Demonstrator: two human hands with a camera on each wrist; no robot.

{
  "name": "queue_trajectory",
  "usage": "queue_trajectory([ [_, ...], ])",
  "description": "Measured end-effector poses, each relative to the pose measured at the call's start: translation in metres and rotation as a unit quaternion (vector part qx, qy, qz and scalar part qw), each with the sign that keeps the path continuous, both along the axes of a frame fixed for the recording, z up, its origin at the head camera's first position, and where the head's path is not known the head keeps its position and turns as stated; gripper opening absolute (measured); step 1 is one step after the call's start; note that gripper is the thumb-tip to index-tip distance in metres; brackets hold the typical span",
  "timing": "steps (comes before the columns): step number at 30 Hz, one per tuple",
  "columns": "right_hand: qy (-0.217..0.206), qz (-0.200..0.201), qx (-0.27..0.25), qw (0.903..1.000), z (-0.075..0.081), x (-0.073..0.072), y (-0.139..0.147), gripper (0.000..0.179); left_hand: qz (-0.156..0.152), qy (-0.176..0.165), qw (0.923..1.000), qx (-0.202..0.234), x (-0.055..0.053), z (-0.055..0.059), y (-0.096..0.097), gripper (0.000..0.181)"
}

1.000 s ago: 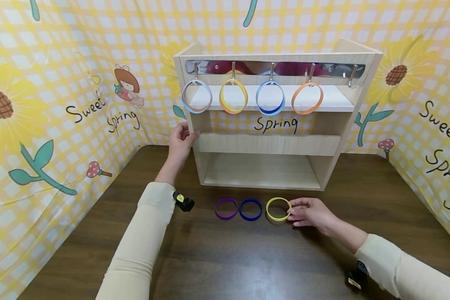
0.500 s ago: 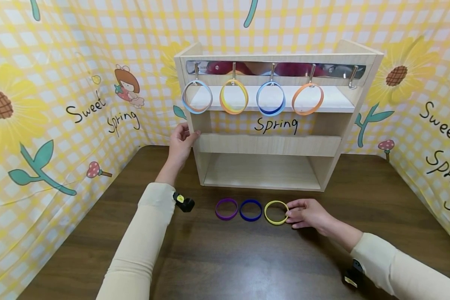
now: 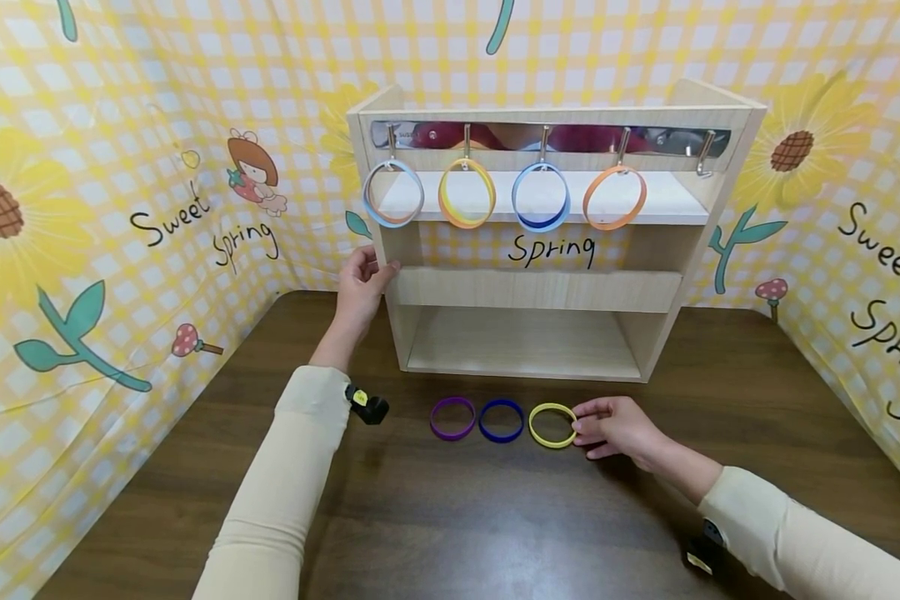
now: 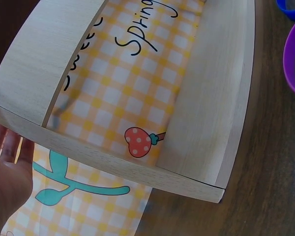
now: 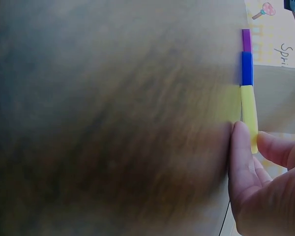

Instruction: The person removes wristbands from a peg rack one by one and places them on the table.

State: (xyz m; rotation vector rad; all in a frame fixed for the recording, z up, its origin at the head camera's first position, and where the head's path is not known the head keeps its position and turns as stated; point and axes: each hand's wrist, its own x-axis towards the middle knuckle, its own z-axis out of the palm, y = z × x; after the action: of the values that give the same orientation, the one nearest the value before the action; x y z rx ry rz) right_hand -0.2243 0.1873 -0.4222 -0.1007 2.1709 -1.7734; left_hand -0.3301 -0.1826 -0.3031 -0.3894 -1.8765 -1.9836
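Note:
A pale wooden shelf (image 3: 536, 290) stands on the table, with my left hand (image 3: 360, 287) gripping its left side panel; thumb at the front edge, fingers partly hidden beyond the panel. In the left wrist view that hand shows at the panel's outer side. My right hand (image 3: 621, 429) pinches the right edge of a yellow wristband (image 5: 249, 105) between thumb and fingers, low over the tabletop. Left of it, in a row before the shelf, lie a dark blue wristband (image 5: 247, 68) and a purple wristband (image 5: 246, 40).
A metal hook rail (image 3: 506, 137) crosses the shelf's top. Several bands hang from it: light blue (image 3: 393, 223), yellow-orange (image 3: 467, 223), blue (image 3: 542, 225) and orange (image 3: 615, 225). The rightmost hook (image 3: 705, 158) is bare. Checked cloth (image 3: 217, 92) surrounds the dark wooden table (image 3: 480, 525).
My right hand has moved slightly left and down with the yellow wristband, nearer the blue one, then kept almost still. My left hand and the shelf stay put.

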Motion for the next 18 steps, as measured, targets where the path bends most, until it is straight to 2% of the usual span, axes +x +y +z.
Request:
queue_trajectory([
  [10, 0.006, -0.005, 0.002, 1.0000, -0.0013, 0.0001, 0.0013, 0.036, 0.003, 0.001, 1.0000, 0.000, 0.0021, 0.0022, 0.0003, 0.034],
  [18, 0.017, -0.011, 0.004, 0.9998, 0.0045, 0.0001, 0.0056, 0.035, 0.003, 0.002, 0.9999, -0.009, 0.0014, 0.0016, 0.0001, 0.031],
])
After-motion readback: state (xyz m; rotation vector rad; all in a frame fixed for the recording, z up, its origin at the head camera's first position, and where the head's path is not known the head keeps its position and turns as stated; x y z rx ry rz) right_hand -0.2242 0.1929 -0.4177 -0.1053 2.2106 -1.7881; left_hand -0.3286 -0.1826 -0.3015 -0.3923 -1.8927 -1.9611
